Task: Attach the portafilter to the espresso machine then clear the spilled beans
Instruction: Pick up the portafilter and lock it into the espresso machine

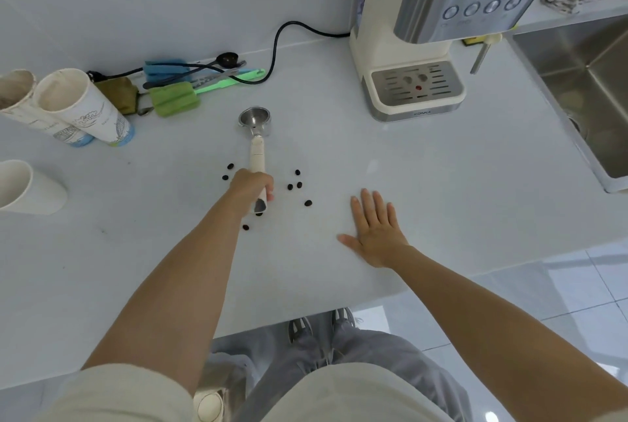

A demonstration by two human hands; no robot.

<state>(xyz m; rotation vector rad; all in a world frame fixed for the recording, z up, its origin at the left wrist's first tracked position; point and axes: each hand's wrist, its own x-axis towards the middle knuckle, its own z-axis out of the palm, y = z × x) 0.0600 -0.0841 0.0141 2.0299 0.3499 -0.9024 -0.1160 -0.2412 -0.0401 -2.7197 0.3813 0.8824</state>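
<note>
Portafilter [255,136] lies on the counter [441,184] ahead of my left hand [253,188], which is wrapped around the near end of its cream handle; my right hand [375,229] rests flat, fingers spread, off to the side. Spilled beans [299,185] sit scattered just beside my left knuckles, so I judge a straight lift best, basket level, before swinging it toward the espresso machine [438,31] far beyond my right hand.
</note>
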